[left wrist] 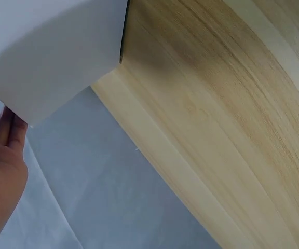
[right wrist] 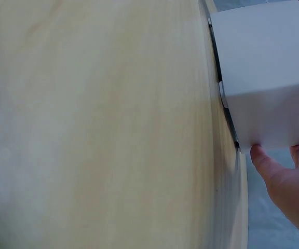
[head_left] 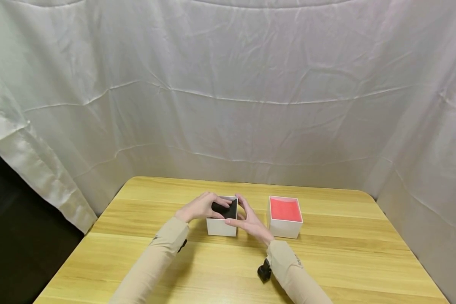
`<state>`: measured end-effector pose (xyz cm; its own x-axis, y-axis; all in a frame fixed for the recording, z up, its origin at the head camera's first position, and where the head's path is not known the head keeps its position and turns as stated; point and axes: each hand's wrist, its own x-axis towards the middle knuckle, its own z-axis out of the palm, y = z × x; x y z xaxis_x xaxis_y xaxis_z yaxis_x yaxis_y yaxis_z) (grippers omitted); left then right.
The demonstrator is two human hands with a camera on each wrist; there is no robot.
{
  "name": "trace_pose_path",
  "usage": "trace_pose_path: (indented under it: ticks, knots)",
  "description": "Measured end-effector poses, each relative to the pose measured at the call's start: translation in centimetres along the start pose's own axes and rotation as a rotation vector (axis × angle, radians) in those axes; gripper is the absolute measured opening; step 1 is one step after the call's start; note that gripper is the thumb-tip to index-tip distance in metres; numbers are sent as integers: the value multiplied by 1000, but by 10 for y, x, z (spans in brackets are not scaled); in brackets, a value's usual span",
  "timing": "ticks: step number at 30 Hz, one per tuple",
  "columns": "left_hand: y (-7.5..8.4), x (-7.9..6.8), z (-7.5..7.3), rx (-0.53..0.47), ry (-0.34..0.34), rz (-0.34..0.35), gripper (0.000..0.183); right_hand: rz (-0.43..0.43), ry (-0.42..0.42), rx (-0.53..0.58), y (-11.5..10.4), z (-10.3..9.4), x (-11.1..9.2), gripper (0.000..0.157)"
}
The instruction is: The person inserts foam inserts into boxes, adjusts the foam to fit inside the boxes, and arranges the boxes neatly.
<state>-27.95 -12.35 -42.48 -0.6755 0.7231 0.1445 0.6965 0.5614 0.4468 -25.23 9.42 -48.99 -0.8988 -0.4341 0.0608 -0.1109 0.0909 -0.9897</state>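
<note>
A white box with a black inside stands near the middle of the table. My left hand reaches over it from the left, thumb near the front rim and fingers down in the opening. Something deep black shows between thumb and fingers; whether it is held, or is just the lining, I cannot tell. My right hand holds the box's right side, thumb at the front corner and fingers toward the back. In the right wrist view the thumb touches the box wall. The left wrist view hides the left fingertips behind the box edge.
A second white box with a red inside stands to the right, close to my right hand. Both rest on a wood-grain table with rounded far corners. A pale curtain hangs behind it. Something black stands at the left.
</note>
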Motion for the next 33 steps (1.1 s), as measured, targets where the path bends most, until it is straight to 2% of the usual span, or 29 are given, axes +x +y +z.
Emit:
trace_pose_path:
  ticks: [3, 11, 27, 33]
  knots:
    - [0, 0, 1, 5, -5, 16, 35, -8, -2, -2, 0, 0, 0, 100]
    - [1, 3, 6, 4, -14, 3, 34, -8, 7, -14, 1, 0, 1, 100]
    - [-5, 4, 11, -34, -4, -9, 32, -12, 2, -2, 1, 0, 1, 101]
    - [-6, 3, 11, -37, 6, 7, 30, 0, -1, -6, 0, 0, -1, 101]
